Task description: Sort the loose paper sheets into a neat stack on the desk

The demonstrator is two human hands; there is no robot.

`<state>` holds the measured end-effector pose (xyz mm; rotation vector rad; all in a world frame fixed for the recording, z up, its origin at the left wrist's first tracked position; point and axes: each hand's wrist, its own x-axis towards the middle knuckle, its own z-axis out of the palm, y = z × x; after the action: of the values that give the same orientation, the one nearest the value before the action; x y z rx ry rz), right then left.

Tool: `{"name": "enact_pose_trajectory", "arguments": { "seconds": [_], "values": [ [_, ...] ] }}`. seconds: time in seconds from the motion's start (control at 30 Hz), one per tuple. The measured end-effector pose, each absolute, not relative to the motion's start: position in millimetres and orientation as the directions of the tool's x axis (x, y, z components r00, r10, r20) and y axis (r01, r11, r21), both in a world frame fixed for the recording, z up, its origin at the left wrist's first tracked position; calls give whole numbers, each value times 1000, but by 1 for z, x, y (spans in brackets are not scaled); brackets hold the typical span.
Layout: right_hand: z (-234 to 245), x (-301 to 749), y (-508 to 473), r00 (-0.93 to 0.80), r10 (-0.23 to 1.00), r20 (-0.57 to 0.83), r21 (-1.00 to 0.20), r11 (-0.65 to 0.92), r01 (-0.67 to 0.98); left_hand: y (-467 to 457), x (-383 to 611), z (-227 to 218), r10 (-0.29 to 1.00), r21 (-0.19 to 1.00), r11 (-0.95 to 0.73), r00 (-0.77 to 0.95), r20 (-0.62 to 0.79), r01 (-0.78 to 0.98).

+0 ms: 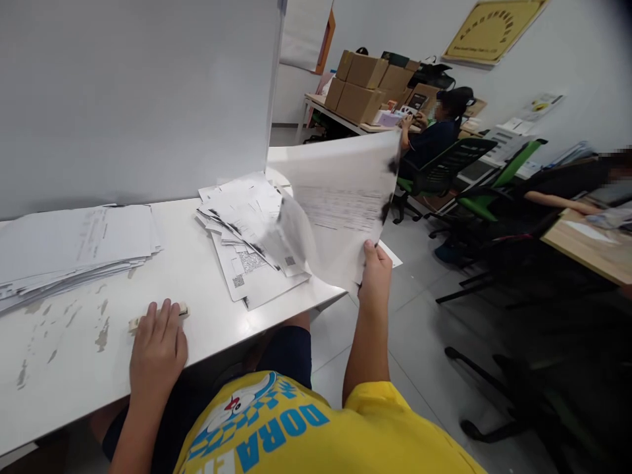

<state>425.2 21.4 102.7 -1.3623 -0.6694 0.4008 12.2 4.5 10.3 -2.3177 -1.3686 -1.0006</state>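
Observation:
In my right hand [376, 266], thumb on top, is the lower right edge of a printed paper sheet [340, 197] with dark smudges along its side. The sheet is raised and curls over the table's right end. Beneath and left of it lies a loose, messy pile of printed papers [257, 283], some with square codes. My left hand [158, 342] lies with fingers stretched over a small cream-coloured bar [184, 309] near the table's front edge. The fingers cover most of the bar, so its kind is unclear.
A thick paper stack [99, 234] sits on the left of the white table [207, 329], whose top has worn patches. A grey partition [138, 99] rises behind it. Office chairs [459, 158], cardboard boxes [363, 79] and two seated people are to the right.

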Motion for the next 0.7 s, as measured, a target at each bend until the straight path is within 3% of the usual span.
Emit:
{"name": "enact_pose_trajectory", "arguments": {
  "seconds": [0.1,0.2,0.4,0.53,0.7],
  "values": [
    [91,412,24,732,680,42,-984,157,-89,-2,48,23,609,124,-629,387,692,767],
    [72,393,30,697,716,-48,-973,124,-194,-4,104,30,635,271,-727,467,616,631],
    [38,368,30,640,735,-224,-914,70,-399,32,174,6,803,596,-596,423,420,539],
    [28,361,27,610,738,-288,-889,31,-456,56,177,-13,816,611,-575,437,378,544],
    [25,357,28,588,770,-250,-887,61,-457,60,179,-9,781,610,-617,484,395,497]
  ]
}}
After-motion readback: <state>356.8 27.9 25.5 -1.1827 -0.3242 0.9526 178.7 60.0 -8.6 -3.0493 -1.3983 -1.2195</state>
